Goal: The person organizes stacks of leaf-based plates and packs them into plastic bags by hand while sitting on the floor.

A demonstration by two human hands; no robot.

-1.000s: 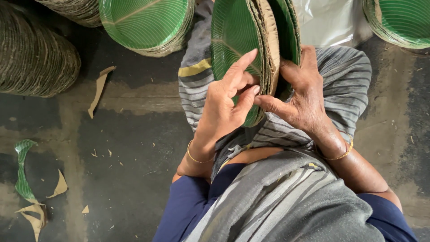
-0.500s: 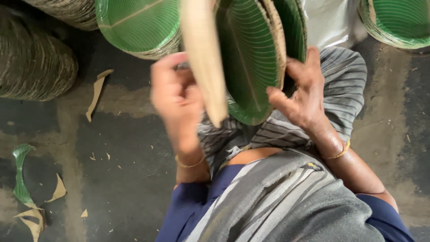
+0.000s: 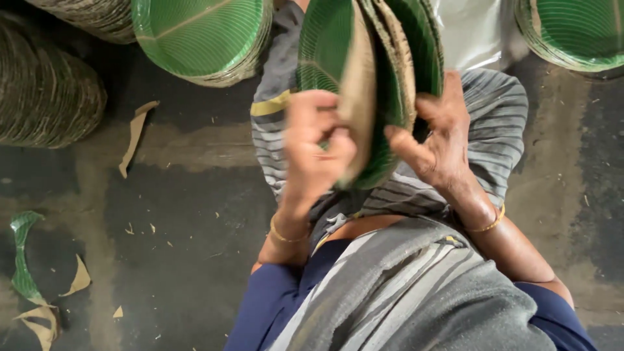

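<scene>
Both hands on an upright bundle of green leaf-print plates, held on edge over the lap.

Left hand (image 3: 315, 146): fingers curled shut around the front plate's tan back (image 3: 359, 97), pinching its lower edge, peeled slightly off the bundle. Right hand (image 3: 437, 140): thumb pressed to the near face of the plate bundle (image 3: 396, 58), fingers wrapped round the far side, clamping it. Bundle sits between the two hands, rims up, green faces and tan backs alternating. Below the fingers: grey striped cloth (image 3: 416, 188) over the lap, gold bangles on both wrists. Left of the left hand, well apart: another green plate stack (image 3: 201, 36), plus a tan-edged stack (image 3: 49, 91) lying sideways. Right of the right hand, up top: third stack (image 3: 572, 32). Floor (image 3: 182, 214) dark, scattered with tan and green trimmings (image 3: 29, 279).
</scene>
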